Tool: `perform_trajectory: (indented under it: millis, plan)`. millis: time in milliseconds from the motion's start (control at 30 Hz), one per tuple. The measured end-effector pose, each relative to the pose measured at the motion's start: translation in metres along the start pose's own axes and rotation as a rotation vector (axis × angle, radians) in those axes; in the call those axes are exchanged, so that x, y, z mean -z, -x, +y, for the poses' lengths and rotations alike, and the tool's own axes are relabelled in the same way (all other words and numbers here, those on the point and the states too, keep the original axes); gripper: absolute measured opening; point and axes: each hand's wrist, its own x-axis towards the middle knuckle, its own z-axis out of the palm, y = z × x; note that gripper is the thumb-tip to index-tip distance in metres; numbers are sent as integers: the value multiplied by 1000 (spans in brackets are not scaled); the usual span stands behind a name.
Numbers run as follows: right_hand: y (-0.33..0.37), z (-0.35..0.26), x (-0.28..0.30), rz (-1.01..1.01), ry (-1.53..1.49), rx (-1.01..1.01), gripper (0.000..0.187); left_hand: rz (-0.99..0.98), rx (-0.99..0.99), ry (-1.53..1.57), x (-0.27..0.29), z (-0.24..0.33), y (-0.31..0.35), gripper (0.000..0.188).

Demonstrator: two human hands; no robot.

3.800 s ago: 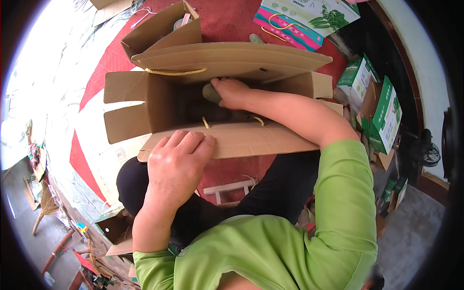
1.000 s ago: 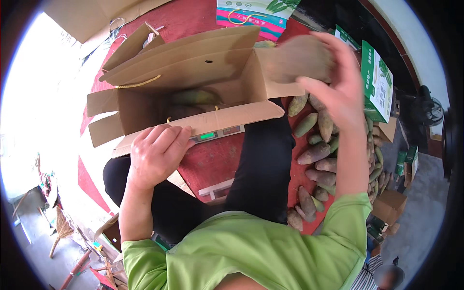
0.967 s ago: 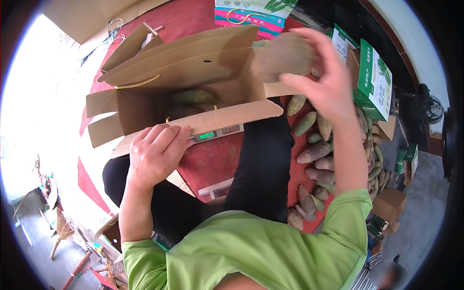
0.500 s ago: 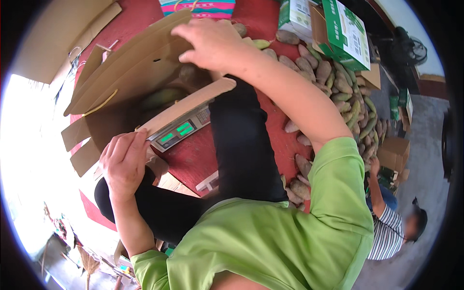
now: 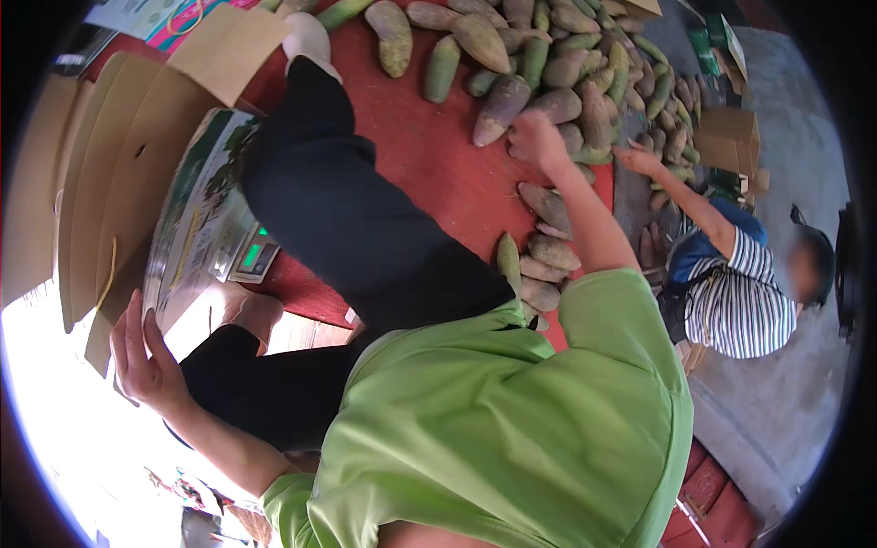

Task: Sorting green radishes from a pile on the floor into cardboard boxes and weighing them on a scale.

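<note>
My left hand (image 5: pixel 146 365) has its fingers stretched apart beside the lower edge of an open cardboard carton (image 5: pixel 137 155). The carton's printed side (image 5: pixel 196 205) faces my leg. Under it, a scale (image 5: pixel 254 258) with lit green digits is partly hidden by the carton and my knee. My right arm reaches out over the red surface. At its end, my right hand (image 5: pixel 539 142) is by the lower end of a long purple fruit (image 5: pixel 501 108), which looks like a mango. The fingers are bent and blurred, so a grip cannot be made out.
A pile of purple and green fruits (image 5: pixel 594 87) spreads across the far right of the red surface (image 5: pixel 411 164). Several more fruits (image 5: pixel 541 260) lie near my right side. A person in a striped shirt (image 5: pixel 740 310) reaches toward the pile. Another carton (image 5: pixel 726 142) stands beyond.
My right hand has left the carton's far flaps and swung right to the fruits. The carton's printed side now shows, its near flap no longer in my left hand. My view has turned right.
</note>
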Motion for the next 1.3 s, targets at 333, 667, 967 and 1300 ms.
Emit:
perform_trajectory:
  millis: [333,667,967,1300]
  plan:
    - [135,124,-61,-211,242,-745,56,76,-52,-42,-6,-7,2,20]
    - [118,111,-64,-321,370,-595,89,79,-33,-17,-12,0,3,16]
    - [101,94,-73,-443,545,-602,77,63,-35,-62,-8,9,-5,15]
    - [80,62,-68,-137,107,-385,80,24,-19,-75,-7,17,-12,21]
